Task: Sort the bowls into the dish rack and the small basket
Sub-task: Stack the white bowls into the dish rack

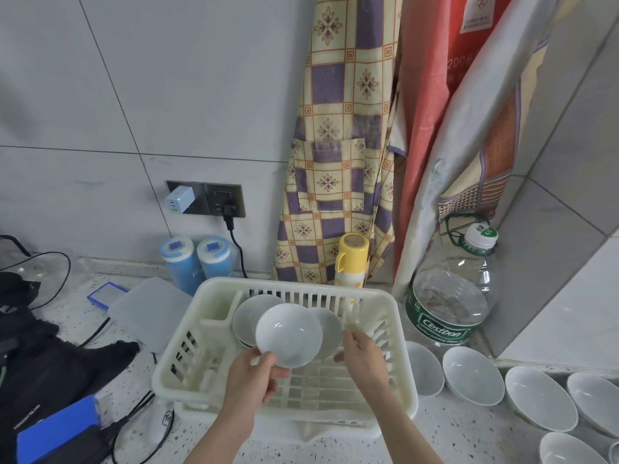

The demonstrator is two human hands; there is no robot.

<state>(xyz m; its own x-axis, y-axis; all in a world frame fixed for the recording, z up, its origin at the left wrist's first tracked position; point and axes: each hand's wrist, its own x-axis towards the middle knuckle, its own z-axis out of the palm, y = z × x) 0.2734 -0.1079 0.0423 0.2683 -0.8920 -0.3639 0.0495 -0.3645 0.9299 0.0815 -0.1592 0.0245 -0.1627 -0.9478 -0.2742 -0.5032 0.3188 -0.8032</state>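
Your left hand (254, 373) has its grip pinched on the lower rim of a white bowl (288, 333), holding it tilted above the cream dish rack (187, 370), its hollow facing you. Behind it, two more white dishes (249, 316) stand on edge in the rack's slots, one at the left and one (331, 329) at the right. Your right hand (363, 358) reaches over the rack with fingers loosely spread, its grip wide and holding nothing, fingertips just beside the right dish. On the speckled tabletop (469, 437) to the right of the rack, a row of white bowls (473, 375) lies open side up, near a clear water jug (452, 296).
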